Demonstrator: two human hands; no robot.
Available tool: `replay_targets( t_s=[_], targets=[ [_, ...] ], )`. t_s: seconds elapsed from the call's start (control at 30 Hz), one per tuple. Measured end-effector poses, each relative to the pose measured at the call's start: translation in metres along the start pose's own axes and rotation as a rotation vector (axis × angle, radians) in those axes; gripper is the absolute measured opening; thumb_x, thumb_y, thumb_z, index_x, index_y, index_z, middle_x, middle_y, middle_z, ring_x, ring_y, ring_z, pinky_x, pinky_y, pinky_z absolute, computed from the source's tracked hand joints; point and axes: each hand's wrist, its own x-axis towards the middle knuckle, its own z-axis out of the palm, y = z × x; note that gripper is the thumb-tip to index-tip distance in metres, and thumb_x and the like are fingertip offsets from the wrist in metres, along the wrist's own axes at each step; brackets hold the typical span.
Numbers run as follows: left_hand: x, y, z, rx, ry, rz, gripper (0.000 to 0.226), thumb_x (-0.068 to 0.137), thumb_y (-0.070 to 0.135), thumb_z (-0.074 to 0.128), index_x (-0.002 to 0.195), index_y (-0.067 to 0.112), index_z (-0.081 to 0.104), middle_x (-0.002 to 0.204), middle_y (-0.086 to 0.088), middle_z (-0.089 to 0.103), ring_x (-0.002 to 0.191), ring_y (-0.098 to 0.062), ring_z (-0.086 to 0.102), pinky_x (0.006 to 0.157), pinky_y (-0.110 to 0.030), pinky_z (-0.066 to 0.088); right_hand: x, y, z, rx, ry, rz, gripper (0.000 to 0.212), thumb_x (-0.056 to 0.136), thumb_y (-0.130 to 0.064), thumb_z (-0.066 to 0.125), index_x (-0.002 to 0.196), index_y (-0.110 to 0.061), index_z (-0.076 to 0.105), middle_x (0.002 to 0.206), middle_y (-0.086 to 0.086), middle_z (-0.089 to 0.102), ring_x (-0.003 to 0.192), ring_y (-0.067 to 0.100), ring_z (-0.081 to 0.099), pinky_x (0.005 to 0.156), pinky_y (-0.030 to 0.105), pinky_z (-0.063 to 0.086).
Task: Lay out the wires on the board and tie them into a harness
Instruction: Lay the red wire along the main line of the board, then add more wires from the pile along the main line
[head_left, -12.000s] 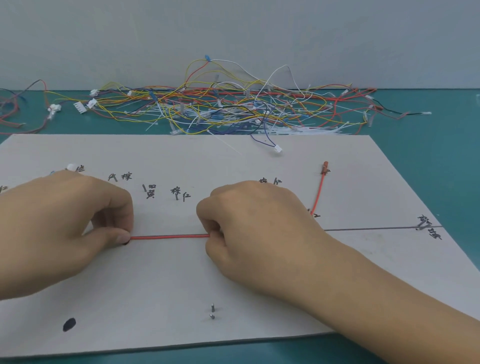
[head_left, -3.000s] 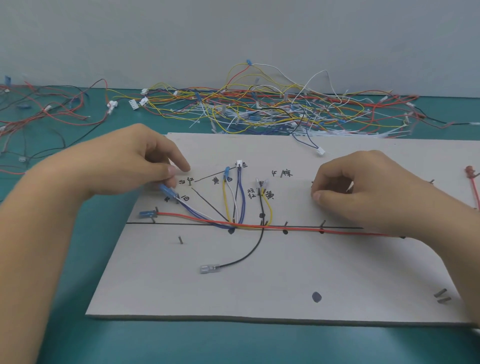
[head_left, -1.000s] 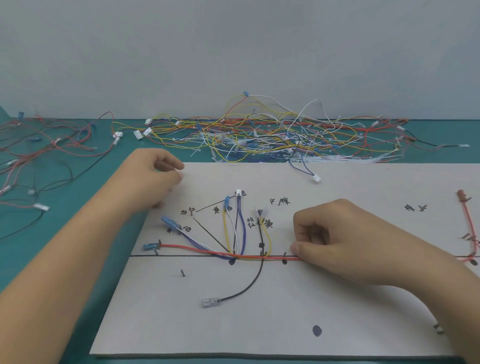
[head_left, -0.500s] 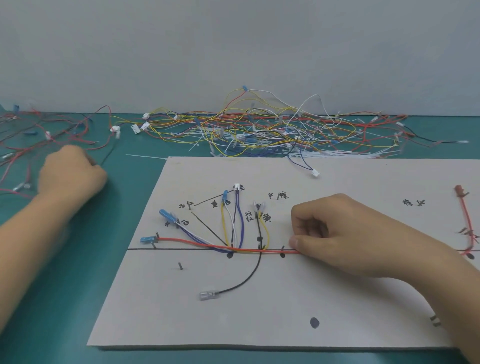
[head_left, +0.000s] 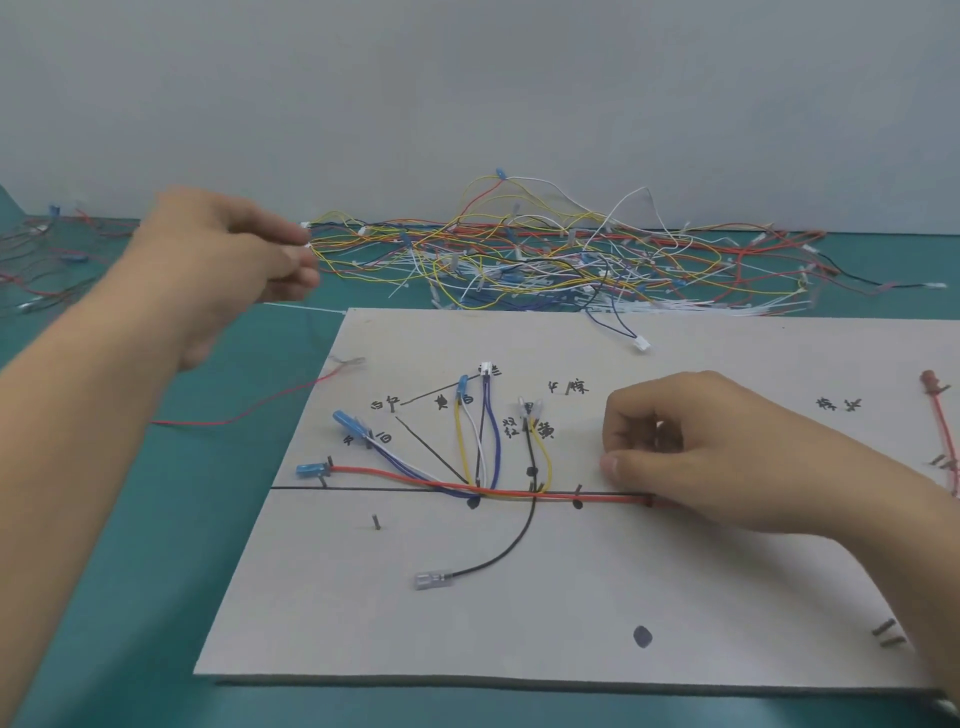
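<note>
A grey board (head_left: 519, 623) lies on the teal table, with pins, a black trunk line and handwritten labels. A fan of blue, white, yellow, black and red wires (head_left: 483, 457) runs down from their terminals and merges into a red bundle (head_left: 556, 496) along the line. My right hand (head_left: 727, 457) rests on the board with its fingers curled, pinning that bundle at its right part. My left hand (head_left: 228, 260) is raised off the board's left side, blurred and pinched. A thin loose red wire (head_left: 249, 410) trails from under its forearm to the board's left corner.
A big tangle of coloured wires (head_left: 545, 260) lies along the back wall. More red and dark wires (head_left: 41, 260) lie at the far left. A black wire with a clear terminal (head_left: 434, 579) hangs below the trunk line. A red lead (head_left: 937, 410) lies at the board's right edge.
My left hand has come up and right from the wire pile at the far left, trailing a thin red wire toward the board. My right hand has stayed on the bundle.
</note>
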Motion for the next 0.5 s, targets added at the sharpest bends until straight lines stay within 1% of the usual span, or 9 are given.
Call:
replay_targets(
  t_s=[0.07, 0.1, 0.17, 0.2, 0.27, 0.33, 0.4, 0.43, 0.5],
  targets=[
    [-0.016, 0.020, 0.013, -0.204, -0.173, -0.041, 0.031, 0.094, -0.019, 0.048, 0.100, 0.001, 0.071, 0.096, -0.020, 0.077, 0.085, -0.024, 0.079, 0.072, -0.023, 0.062, 0.001, -0.001, -0.006, 0.046, 0.051, 0.006, 0.006, 0.085, -0.035, 0.068, 0.082, -0.030, 0.068, 0.074, -0.010, 0.067, 0.053, 0.004, 0.052, 0.054, 0.026, 0.046],
    [-0.023, 0.028, 0.020, -0.256, -0.221, -0.041, 0.035, 0.091, -0.024, 0.045, 0.103, -0.002, 0.070, 0.096, -0.021, 0.078, 0.088, -0.026, 0.079, 0.073, -0.022, 0.062, 0.001, -0.003, -0.008, 0.097, 0.089, 0.005, 0.004, 0.084, -0.033, 0.068, 0.082, -0.030, 0.069, 0.075, -0.009, 0.067, 0.053, 0.005, 0.052, 0.054, 0.028, 0.046],
    [-0.035, 0.041, 0.033, -0.298, -0.256, -0.010, 0.037, 0.089, -0.027, 0.045, 0.108, -0.005, 0.068, 0.097, -0.021, 0.078, 0.090, -0.027, 0.079, 0.074, -0.022, 0.062, 0.003, -0.009, -0.009, 0.242, 0.160, -0.007, 0.004, 0.084, -0.028, 0.070, 0.084, -0.032, 0.070, 0.079, -0.007, 0.067, 0.054, 0.009, 0.056, 0.053, 0.025, 0.045],
    [-0.041, 0.045, 0.041, -0.302, -0.266, 0.012, 0.036, 0.089, -0.027, 0.047, 0.108, -0.006, 0.068, 0.097, -0.022, 0.077, 0.090, -0.027, 0.079, 0.074, -0.022, 0.062, 0.005, -0.014, -0.008, 0.323, 0.179, -0.014, 0.009, 0.085, -0.025, 0.072, 0.087, -0.033, 0.070, 0.083, -0.006, 0.068, 0.056, 0.010, 0.061, 0.053, 0.024, 0.046],
    [-0.052, 0.049, 0.056, -0.301, -0.298, 0.071, 0.026, 0.089, -0.022, 0.058, 0.103, -0.004, 0.070, 0.094, -0.021, 0.078, 0.088, -0.027, 0.079, 0.074, -0.024, 0.062, 0.010, -0.027, -0.007, 0.485, 0.175, -0.029, 0.022, 0.085, -0.022, 0.077, 0.102, -0.035, 0.070, 0.096, -0.007, 0.071, 0.062, 0.015, 0.070, 0.054, 0.027, 0.049],
    [-0.060, 0.052, 0.071, -0.286, -0.326, 0.148, 0.017, 0.088, -0.017, 0.067, 0.099, -0.004, 0.072, 0.089, -0.021, 0.078, 0.085, -0.028, 0.079, 0.074, -0.028, 0.063, 0.018, -0.043, -0.006, 0.615, 0.126, -0.042, 0.046, 0.078, -0.026, 0.081, 0.120, -0.033, 0.065, 0.111, -0.009, 0.069, 0.069, 0.023, 0.075, 0.056, 0.029, 0.054],
    [-0.064, 0.057, 0.083, -0.276, -0.320, 0.223, 0.015, 0.087, -0.016, 0.069, 0.097, -0.005, 0.072, 0.085, -0.020, 0.078, 0.081, -0.028, 0.079, 0.072, -0.029, 0.064, 0.032, -0.059, -0.003, 0.657, 0.050, -0.034, 0.061, 0.072, -0.032, 0.079, 0.130, -0.026, 0.059, 0.118, -0.007, 0.066, 0.073, 0.024, 0.076, 0.057, 0.029, 0.054],
    [-0.065, 0.059, 0.088, -0.279, -0.306, 0.254, 0.015, 0.087, -0.016, 0.068, 0.096, -0.005, 0.072, 0.084, -0.020, 0.078, 0.079, -0.028, 0.079, 0.070, -0.029, 0.064, 0.039, -0.066, 0.000, 0.641, 0.021, -0.031, 0.060, 0.074, -0.032, 0.080, 0.128, -0.022, 0.059, 0.116, -0.005, 0.068, 0.073, 0.021, 0.076, 0.055, 0.030, 0.053],
    [-0.064, 0.064, 0.093, -0.308, -0.285, 0.285, 0.016, 0.087, -0.016, 0.068, 0.095, -0.003, 0.072, 0.085, -0.019, 0.078, 0.079, -0.027, 0.079, 0.070, -0.029, 0.063, 0.053, -0.075, 0.003, 0.588, 0.070, -0.029, 0.037, 0.083, -0.027, 0.079, 0.114, -0.015, 0.065, 0.099, -0.003, 0.073, 0.066, 0.015, 0.071, 0.050, 0.030, 0.048]
  ],
)
